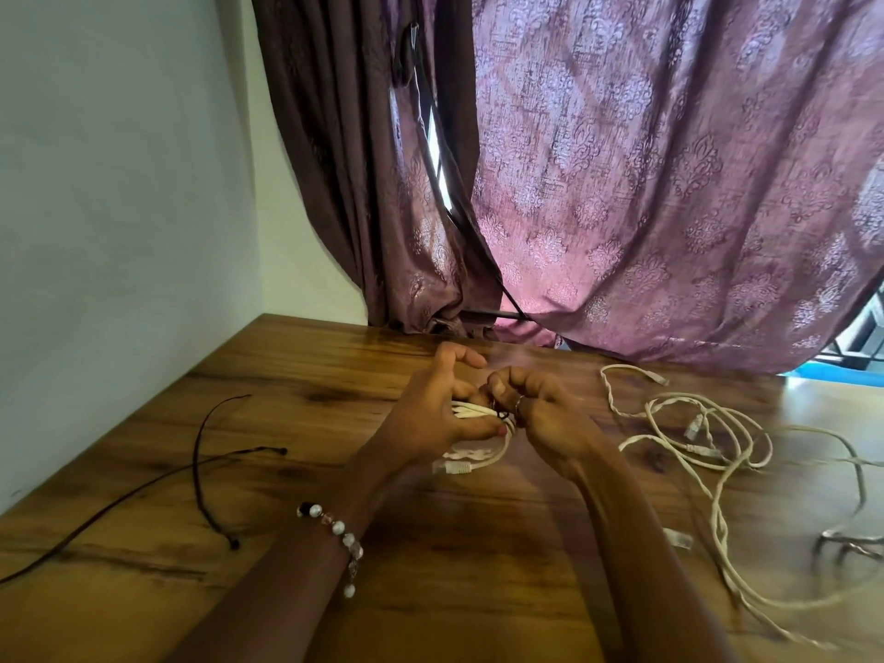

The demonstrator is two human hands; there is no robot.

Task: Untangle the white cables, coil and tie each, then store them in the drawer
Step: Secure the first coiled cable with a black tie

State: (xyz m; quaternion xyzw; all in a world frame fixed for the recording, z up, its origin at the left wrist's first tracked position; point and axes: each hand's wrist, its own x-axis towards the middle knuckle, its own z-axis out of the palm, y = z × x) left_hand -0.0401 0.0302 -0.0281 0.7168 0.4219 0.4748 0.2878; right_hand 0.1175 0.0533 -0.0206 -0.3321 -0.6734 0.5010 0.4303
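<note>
A coiled white cable (471, 454) hangs between my hands just above the wooden table (306, 375), its clear plug at the lower left. My left hand (437, 413) grips the coil, thumb pressed under it. My right hand (535, 406) pinches a dark tie (500, 413) wound round the coil's top. To the right, several loose white cables (708, 437) lie tangled on the table, plugs showing. No drawer is in view.
Thin black cords (201, 459) lie on the table's left half. A purple patterned curtain (646, 184) hangs behind the far edge, and a white wall (119, 184) bounds the left side. A small metal object (846, 547) sits near the right edge.
</note>
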